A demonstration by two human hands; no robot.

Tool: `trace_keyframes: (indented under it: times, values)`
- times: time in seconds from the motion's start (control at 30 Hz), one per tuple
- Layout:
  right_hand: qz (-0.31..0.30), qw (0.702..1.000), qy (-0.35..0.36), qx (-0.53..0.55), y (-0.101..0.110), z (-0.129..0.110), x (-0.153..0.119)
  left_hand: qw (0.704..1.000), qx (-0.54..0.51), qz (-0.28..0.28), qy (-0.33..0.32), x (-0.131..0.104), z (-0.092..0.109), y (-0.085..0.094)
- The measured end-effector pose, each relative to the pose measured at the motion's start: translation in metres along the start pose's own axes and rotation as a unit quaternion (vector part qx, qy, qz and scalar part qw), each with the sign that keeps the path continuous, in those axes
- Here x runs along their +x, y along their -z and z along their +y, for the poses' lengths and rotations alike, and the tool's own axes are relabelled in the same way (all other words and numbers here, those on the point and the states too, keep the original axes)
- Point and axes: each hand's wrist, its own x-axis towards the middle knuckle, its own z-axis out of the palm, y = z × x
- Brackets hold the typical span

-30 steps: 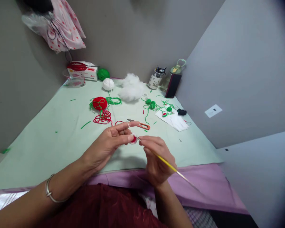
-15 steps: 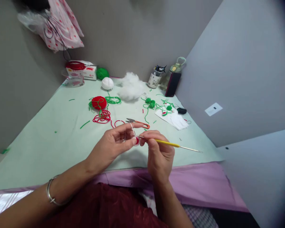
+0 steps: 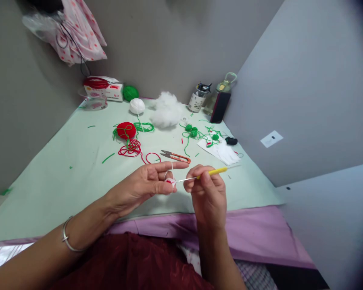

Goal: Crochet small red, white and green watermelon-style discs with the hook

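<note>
Yellow crochet hook (image 3: 211,172) drawn back, right hand (image 3: 207,193) shifted right

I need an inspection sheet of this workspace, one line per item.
Surface: pale green table cover, purple edge in front.
Job's things: small red-and-white crochet piece; yellow-handled crochet hook.
Clutter: red yarn ball, white yarn ball, white stuffing, orange snips, green yarn scraps.
Hands: left hand pinches the piece; right hand holds the hook.
Cables: nothing seen.
Surroundings: grey walls, pink bag hanging.
</note>
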Motion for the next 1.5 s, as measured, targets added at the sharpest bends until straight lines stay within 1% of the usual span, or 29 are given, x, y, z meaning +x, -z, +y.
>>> trace_keyframes:
  times: [0.07, 0.13, 0.17, 0.23, 0.3, 0.33, 0.37, 0.43, 0.53, 0.6, 0.67, 0.8, 0.9, 0.97, 1.03, 1.17, 1.27, 1.3, 1.4, 1.43, 1.5]
  values:
    - [0.000, 0.999, -0.037, 0.014, 0.000, -0.002, 0.000, 1.000, -0.006, -0.016, 0.009, 0.000, -0.001, 0.000]
    - [0.000, 0.999, -0.049, 0.015, -0.001, 0.000, -0.002, 1.000, -0.003, -0.003, -0.001, 0.001, -0.004, -0.003]
    - [0.002, 0.999, -0.033, -0.002, -0.003, 0.003, -0.003, 1.000, 0.011, 0.019, -0.019, 0.002, -0.006, -0.006]
    - [0.012, 0.996, 0.036, -0.076, -0.005, 0.011, -0.005, 0.991, 0.063, 0.085, -0.079, 0.004, -0.011, -0.012]
    - [0.021, 0.982, 0.099, -0.160, -0.007, 0.019, -0.006, 0.974, 0.111, 0.142, -0.137, 0.006, -0.015, -0.017]
    - [0.025, 0.977, 0.110, -0.183, -0.007, 0.022, -0.005, 0.968, 0.122, 0.158, -0.151, 0.006, -0.016, -0.018]
    - [0.028, 0.976, 0.105, -0.189, -0.006, 0.024, -0.003, 0.967, 0.122, 0.165, -0.154, 0.007, -0.017, -0.019]
    - [0.039, 0.983, 0.069, -0.165, -0.004, 0.027, 0.002, 0.972, 0.109, 0.160, -0.134, 0.007, -0.015, -0.017]
    - [0.058, 0.991, 0.011, -0.116, -0.001, 0.026, 0.009, 0.982, 0.093, 0.134, -0.097, 0.008, -0.009, -0.012]
    - [0.059, 0.992, -0.011, -0.108, 0.000, 0.024, 0.013, 0.984, 0.092, 0.124, -0.090, 0.011, -0.005, -0.008]
    - [0.052, 0.991, -0.019, -0.119, 0.000, 0.022, 0.017, 0.983, 0.089, 0.128, -0.094, 0.014, -0.002, -0.006]
    - [0.005, 0.985, 0.001, -0.171, -0.003, 0.010, 0.031, 0.985, 0.053, 0.127, -0.103, 0.027, 0.004, 0.000]
    - [-0.048, 0.975, -0.006, -0.217, -0.006, -0.002, 0.051, 0.988, 0.025, 0.117, -0.102, 0.041, 0.013, 0.007]
    - [-0.061, 0.970, -0.027, -0.232, -0.006, -0.005, 0.069, 0.990, 0.014, 0.111, -0.087, 0.051, 0.018, 0.014]
    - [-0.056, 0.973, -0.060, -0.216, -0.005, -0.001, 0.087, 0.991, 0.015, 0.114, -0.067, 0.060, 0.020, 0.021]
    - [-0.043, 0.976, -0.139, -0.164, 0.000, 0.024, 0.111, 0.987, 0.023, 0.158, -0.024, 0.072, 0.012, 0.040]
    - [-0.041, 0.969, -0.199, -0.140, 0.006, 0.043, 0.115, 0.983, 0.013, 0.180, 0.008, 0.078, -0.001, 0.059]
    - [-0.042, 0.965, -0.225, -0.131, 0.009, 0.048, 0.115, 0.984, 0.004, 0.178, 0.016, 0.079, -0.006, 0.065]
    - [-0.036, 0.954, -0.287, -0.086, 0.017, 0.062, 0.113, 0.986, -0.025, 0.153, 0.058, 0.083, -0.020, 0.081]
    - [-0.031, 0.949, -0.305, -0.070, 0.020, 0.066, 0.113, 0.986, -0.029, 0.144, 0.075, 0.084, -0.024, 0.085]
    - [-0.021, 0.939, -0.342, -0.038, 0.025, 0.075, 0.112, 0.987, -0.033, 0.129, 0.085, 0.085, -0.031, 0.091]
